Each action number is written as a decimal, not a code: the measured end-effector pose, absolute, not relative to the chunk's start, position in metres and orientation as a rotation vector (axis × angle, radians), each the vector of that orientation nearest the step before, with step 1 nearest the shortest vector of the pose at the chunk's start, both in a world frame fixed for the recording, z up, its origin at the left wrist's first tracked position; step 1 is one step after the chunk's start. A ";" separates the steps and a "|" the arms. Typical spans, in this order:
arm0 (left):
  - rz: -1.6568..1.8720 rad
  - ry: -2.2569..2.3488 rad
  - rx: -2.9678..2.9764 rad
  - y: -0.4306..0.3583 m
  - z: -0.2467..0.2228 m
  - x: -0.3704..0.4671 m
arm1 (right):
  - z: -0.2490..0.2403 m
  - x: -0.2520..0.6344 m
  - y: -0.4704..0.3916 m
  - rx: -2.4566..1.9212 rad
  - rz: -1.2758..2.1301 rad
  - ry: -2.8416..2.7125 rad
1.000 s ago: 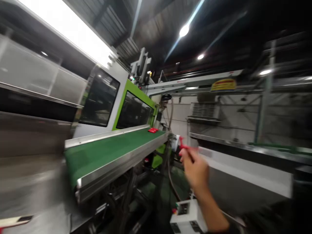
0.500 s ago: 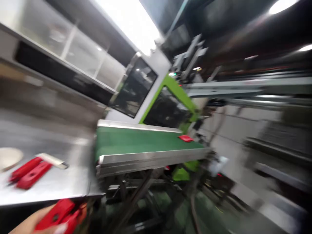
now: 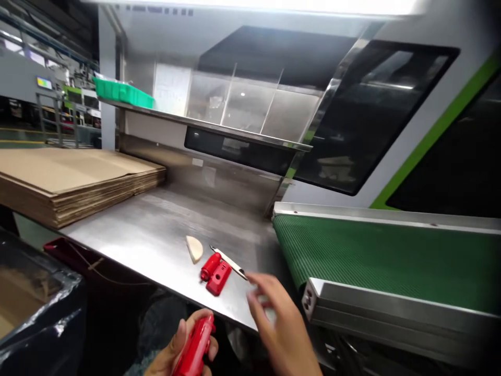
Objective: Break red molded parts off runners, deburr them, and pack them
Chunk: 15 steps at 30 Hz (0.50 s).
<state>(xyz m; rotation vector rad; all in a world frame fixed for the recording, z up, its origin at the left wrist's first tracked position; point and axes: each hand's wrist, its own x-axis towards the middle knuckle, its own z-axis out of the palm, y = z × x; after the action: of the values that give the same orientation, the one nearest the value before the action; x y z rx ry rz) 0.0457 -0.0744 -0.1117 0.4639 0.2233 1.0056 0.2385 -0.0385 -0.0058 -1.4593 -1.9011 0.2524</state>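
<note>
My left hand [image 3: 183, 350] clenches a red plastic part [image 3: 195, 347] below the bench's [image 3: 156, 235] front edge; my right hand [image 3: 274, 318], fingers released, hovers near the blade [image 3: 229, 262] there and could get nicked

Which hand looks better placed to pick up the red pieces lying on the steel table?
Probably the right hand: it is empty, open, and hovers just beside the red pieces on the steel table. The left hand is lower down, already gripping a red part.
</note>
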 end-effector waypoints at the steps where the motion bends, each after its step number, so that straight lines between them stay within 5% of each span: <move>1: 1.031 0.210 0.474 -0.072 -0.110 0.039 | -0.003 0.227 -0.008 -1.517 0.378 -1.928; 8: 1.214 0.260 0.543 -0.063 -0.088 0.006 | -0.027 0.194 0.138 -1.833 0.845 -2.019; 15: 1.240 0.460 0.386 -0.068 -0.040 -0.008 | -0.023 0.191 0.122 -2.032 0.387 -1.847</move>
<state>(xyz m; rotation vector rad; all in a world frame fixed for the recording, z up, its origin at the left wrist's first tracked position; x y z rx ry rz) -0.0080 -0.0682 -0.0399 0.3861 0.4596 1.2398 0.1907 0.1223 -0.0232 -2.0317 -1.8469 0.3865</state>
